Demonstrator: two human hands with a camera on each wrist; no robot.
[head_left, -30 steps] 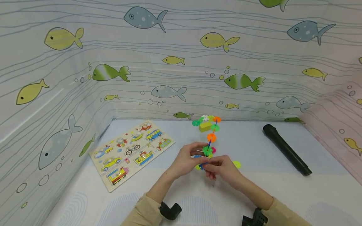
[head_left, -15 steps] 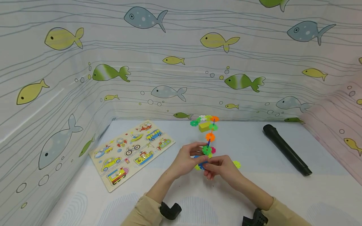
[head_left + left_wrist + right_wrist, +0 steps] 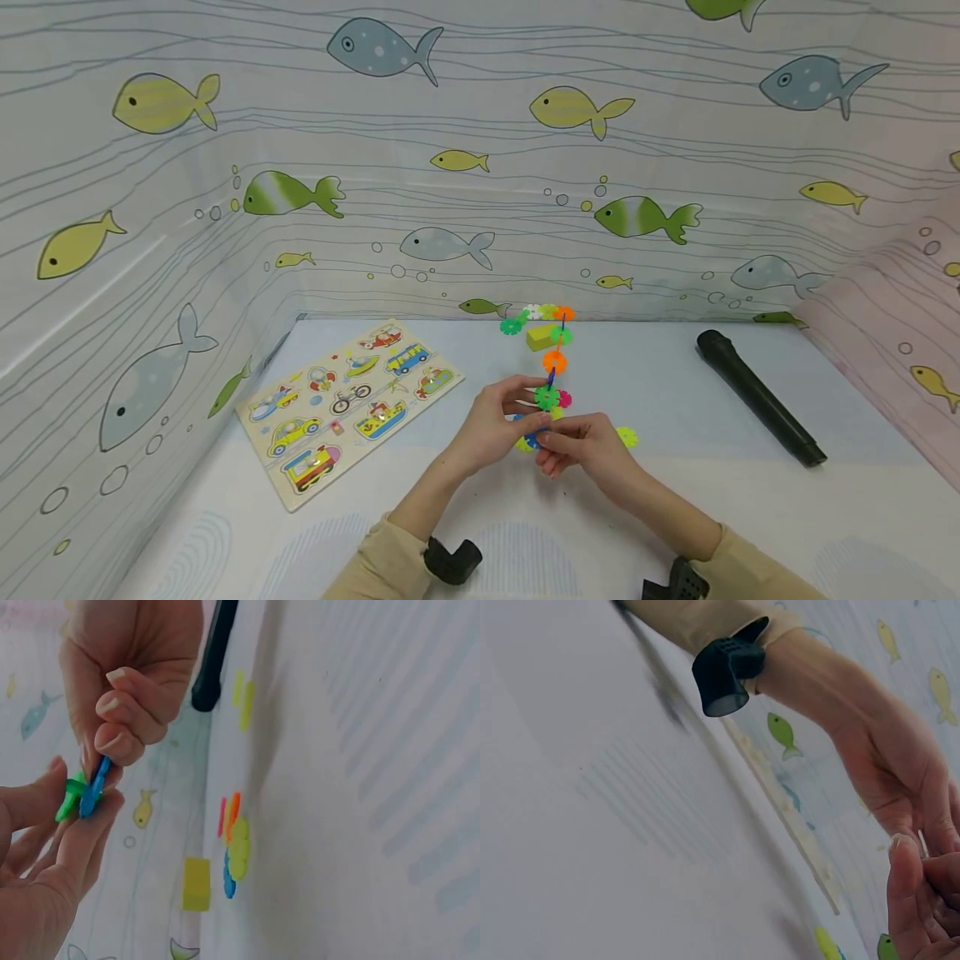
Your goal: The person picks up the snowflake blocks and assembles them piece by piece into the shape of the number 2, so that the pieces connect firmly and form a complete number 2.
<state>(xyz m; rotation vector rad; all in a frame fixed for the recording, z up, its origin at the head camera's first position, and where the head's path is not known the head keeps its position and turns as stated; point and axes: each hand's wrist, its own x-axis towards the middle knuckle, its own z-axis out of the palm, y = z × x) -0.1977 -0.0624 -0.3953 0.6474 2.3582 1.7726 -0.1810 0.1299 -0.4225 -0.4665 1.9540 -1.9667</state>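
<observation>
Both hands meet at the middle of the table. My left hand point(image 3: 491, 425) pinches a green notched plastic disc point(image 3: 73, 796) between thumb and fingers. From the hands a chain of interlocking discs, with an orange disc point(image 3: 555, 362) among them, runs up and curves left at its far end. My right hand point(image 3: 592, 454) pinches a blue notched disc point(image 3: 94, 791), held against the green one. Whether the two are slotted together, I cannot tell. Loose discs lie behind and beneath the hands, among them a pink disc point(image 3: 565, 398). In the right wrist view fingers hide the pieces.
A yellow block point(image 3: 542, 337) stands by the chain's far end. On the left lies a wooden vehicle puzzle board point(image 3: 352, 408). A black cylindrical stick point(image 3: 761, 397) lies at the right. One yellow disc point(image 3: 627, 437) rests beyond the right hand. Fish-printed sheeting surrounds the table.
The upper part of the disc chain has swung slightly left. Both hands stay nearly in place, the right fingers shifting a little around the blue disc.
</observation>
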